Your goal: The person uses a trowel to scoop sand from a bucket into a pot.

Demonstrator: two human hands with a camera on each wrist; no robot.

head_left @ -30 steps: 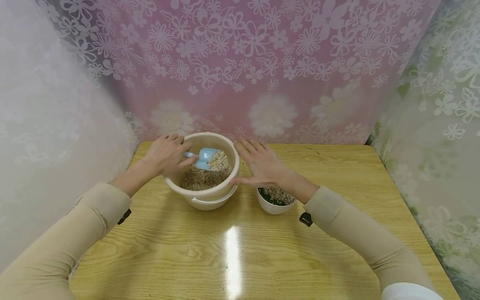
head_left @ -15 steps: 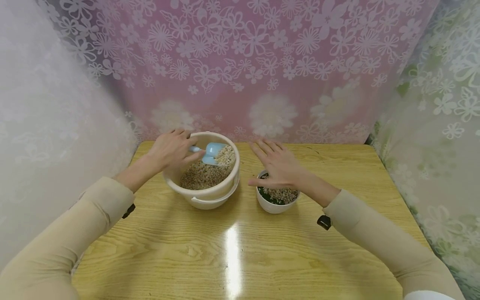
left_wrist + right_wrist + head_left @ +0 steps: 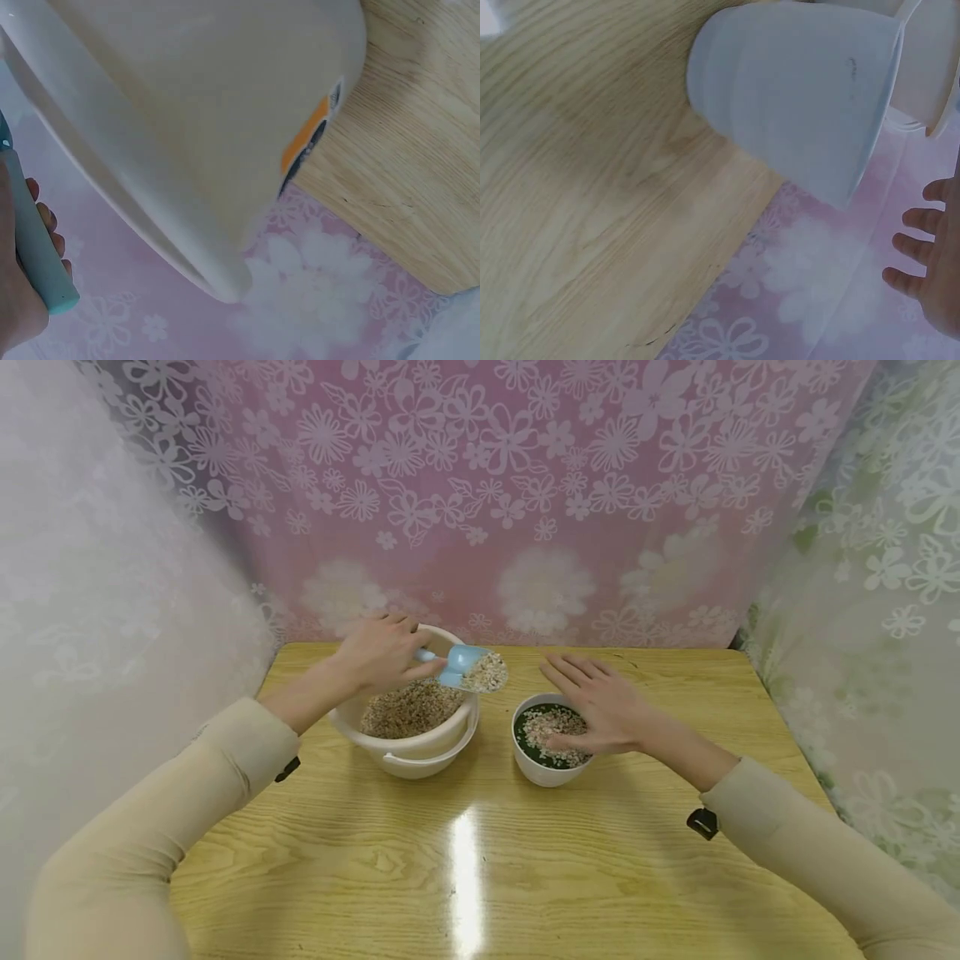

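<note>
Light-blue scoop (image 3: pixel 463 657), heaped with granules (image 3: pixel 487 672), above the right-hand rim of the cream bucket (image 3: pixel 405 746); held in left grip (image 3: pixel 381 653). White pot (image 3: pixel 543 775) on table (image 3: pixel 375 860); right grip (image 3: pixel 611 717) alongside, fingers extended, holding nothing. Handling advised: carry level, tilt slowly, low over the pot's middle.

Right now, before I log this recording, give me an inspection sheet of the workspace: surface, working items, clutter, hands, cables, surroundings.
Surface: wood-grain table, with a bright strip of glare and thin dark marks near the far edge.
Working items: cream bucket with grains inside; loaded blue scoop reaching past its rim; white pot, dark green inside, partly covered by similar grains.
Clutter: nothing seen.
Hands: left hand grips the scoop's handle; right hand is beside the pot, fingers extended, holding nothing.
Cables: nothing seen.
Surroundings: pink floral backdrop behind, pale ones at both sides.
</note>
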